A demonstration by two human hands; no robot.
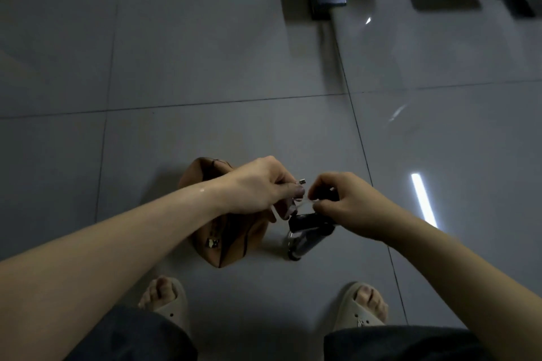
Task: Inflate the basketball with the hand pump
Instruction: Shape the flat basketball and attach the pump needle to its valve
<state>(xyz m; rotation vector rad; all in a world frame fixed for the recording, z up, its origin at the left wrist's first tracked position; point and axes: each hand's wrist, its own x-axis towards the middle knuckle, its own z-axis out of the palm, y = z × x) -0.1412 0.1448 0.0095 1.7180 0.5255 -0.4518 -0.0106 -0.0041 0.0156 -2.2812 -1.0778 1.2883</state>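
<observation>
Basketball (pixel 231 243) deflated on floor (pixel 205 67); left hand (pixel 258 184) pinches small fitting (pixel 302 182), right hand (pixel 349 202) grips black pump (pixel 308 234).

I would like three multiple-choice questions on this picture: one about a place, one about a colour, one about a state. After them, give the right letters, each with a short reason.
1. Where is the basketball?
A. on the floor, below the left hand
B. on a chair
C. on a shelf

2. What colour is the basketball?
A. blue
B. orange-brown
C. white

3. What are the two hands doing?
A. lying flat on the ball
B. hanging empty
C. pinching a small clear piece between them

Answers:
1 A: it lies on the grey tiles, partly covered by the left wrist.
2 B: its skin is orange-brown with dark lines.
3 C: the fingers of the left hand and the right hand curl on the piece from both sides.
</observation>
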